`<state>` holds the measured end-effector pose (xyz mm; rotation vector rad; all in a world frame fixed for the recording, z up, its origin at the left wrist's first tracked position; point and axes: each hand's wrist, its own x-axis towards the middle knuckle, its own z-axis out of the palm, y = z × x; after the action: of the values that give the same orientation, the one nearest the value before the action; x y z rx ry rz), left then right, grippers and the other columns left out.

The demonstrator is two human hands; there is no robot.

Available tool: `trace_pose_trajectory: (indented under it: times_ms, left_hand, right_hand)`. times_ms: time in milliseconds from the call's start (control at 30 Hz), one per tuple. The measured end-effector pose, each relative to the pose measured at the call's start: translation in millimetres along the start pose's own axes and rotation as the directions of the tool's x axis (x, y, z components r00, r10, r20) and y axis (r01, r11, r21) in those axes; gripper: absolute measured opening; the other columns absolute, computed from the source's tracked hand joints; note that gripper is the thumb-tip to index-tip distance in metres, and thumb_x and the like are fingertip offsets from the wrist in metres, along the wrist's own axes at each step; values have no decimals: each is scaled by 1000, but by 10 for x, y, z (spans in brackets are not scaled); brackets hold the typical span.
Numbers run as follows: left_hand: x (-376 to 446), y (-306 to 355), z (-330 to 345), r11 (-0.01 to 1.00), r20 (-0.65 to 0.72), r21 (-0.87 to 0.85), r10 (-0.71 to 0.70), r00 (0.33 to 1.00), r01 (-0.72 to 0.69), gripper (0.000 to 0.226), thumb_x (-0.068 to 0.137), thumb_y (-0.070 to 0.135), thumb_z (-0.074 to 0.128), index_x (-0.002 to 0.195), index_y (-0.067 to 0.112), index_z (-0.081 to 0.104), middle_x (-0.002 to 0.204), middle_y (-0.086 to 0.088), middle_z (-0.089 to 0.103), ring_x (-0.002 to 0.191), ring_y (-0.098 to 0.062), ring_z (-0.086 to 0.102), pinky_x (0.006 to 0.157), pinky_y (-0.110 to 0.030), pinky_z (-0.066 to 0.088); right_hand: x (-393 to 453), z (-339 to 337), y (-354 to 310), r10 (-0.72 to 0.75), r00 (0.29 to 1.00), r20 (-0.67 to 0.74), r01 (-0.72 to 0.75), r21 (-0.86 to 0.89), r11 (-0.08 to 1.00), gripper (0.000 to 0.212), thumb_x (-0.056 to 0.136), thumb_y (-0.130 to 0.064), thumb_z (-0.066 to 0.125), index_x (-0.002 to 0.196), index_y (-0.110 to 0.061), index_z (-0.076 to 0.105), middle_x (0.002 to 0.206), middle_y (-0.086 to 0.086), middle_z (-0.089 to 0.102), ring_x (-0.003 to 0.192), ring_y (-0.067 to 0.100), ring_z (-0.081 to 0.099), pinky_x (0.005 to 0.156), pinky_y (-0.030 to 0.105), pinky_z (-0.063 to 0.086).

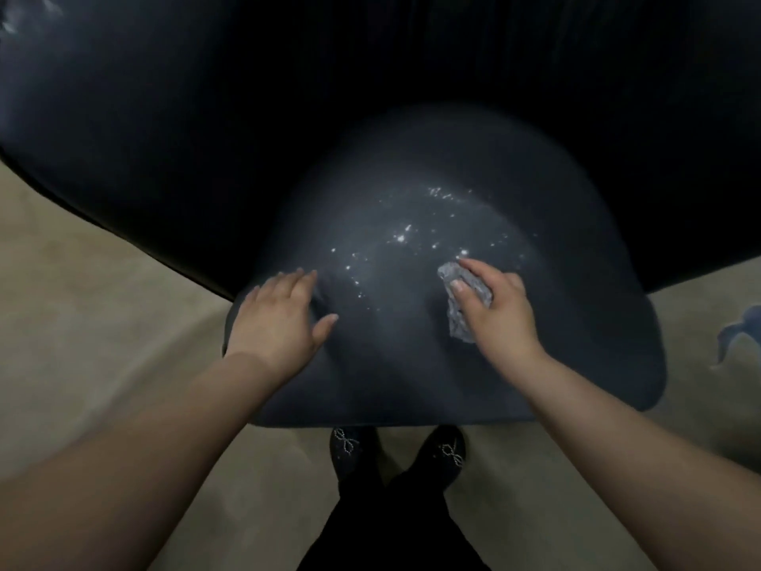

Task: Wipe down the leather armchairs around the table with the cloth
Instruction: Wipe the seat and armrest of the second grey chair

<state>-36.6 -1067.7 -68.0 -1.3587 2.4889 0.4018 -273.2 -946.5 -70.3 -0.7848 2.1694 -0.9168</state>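
Observation:
A dark leather armchair fills the view, its rounded seat cushion (412, 364) in the middle and its curved back and arms (164, 138) behind. Small bright wet specks glint on the cushion's centre. My right hand (494, 307) grips a crumpled grey cloth (459, 319) and presses it on the right part of the cushion. My left hand (284, 315) lies flat on the cushion's left part, fingers spread and straight.
Beige carpet (103, 323) lies on both sides of the chair and under my feet. My dark shoes (447, 449) stand right at the cushion's front edge. A blue shape (737, 327) lies on the carpet at the far right.

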Motion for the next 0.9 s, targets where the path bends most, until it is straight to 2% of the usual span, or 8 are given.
trace_pose_trajectory:
  times_ms: [67,167,267,500,633,667,833,900]
  left_hand:
    - [106,-146,221,999,-15,-28,-20,1000,20,78,86,61,49,149,20,29,156,-5,28,142,-25,26,115,-43,24]
    - [228,-333,482,997,-16,-74,-13,1000,12,97,71,71,58,149,22,27,158,-4,22,143,-26,23,116,-43,23]
    - [300,-437,687,992,13,-127,-20,1000,21,116,57,79,58,151,26,19,160,1,11,145,-23,14,118,-38,17]
    - [299,-451,962,967,-4,-251,-46,999,44,124,56,72,71,153,28,7,161,8,-5,147,-15,-2,118,-31,6]
    - [293,-431,953,959,-19,-278,-65,998,57,121,56,73,69,153,29,10,161,9,-3,147,-15,-1,119,-39,14]
    - [294,-413,951,957,-17,-281,-77,997,69,121,57,72,69,153,29,10,161,9,-3,147,-15,-2,119,-40,15]
    - [330,-332,953,950,-22,-293,-120,993,108,122,58,72,70,153,27,8,160,9,-5,147,-14,-5,119,-37,12]
    - [331,-342,955,946,-24,-306,-118,993,105,122,56,73,68,153,28,9,160,10,-4,146,-13,-4,118,-37,12]
  right_hand:
    - [132,363,86,-88,996,15,88,-7,996,37,90,-28,61,127,-32,56,108,-8,39,92,-15,48,80,-6,30]
    - [285,853,186,-267,964,9,266,-143,953,45,90,-28,61,133,-30,50,112,-4,37,104,10,46,97,21,39]
    - [264,1227,297,-413,908,66,412,-312,856,48,87,-25,65,133,-27,52,112,7,44,103,24,46,92,41,45]
    - [388,1317,429,-678,686,263,713,-430,554,48,78,-15,74,124,-23,62,101,19,55,86,37,54,77,44,49]
    - [760,1145,368,-491,870,-47,425,-435,794,48,84,-8,65,130,-21,57,109,22,47,95,37,47,86,46,46]
    - [683,1235,335,-470,879,-84,396,-420,816,49,84,-8,64,132,-19,55,110,23,46,96,37,46,87,42,44]
    - [298,1561,302,-612,770,178,621,-428,656,54,82,-8,69,132,-20,54,110,24,50,94,39,50,82,43,45]
    - [533,1412,307,-564,819,107,547,-441,712,51,87,-10,61,135,-22,52,113,22,47,98,34,46,89,39,41]
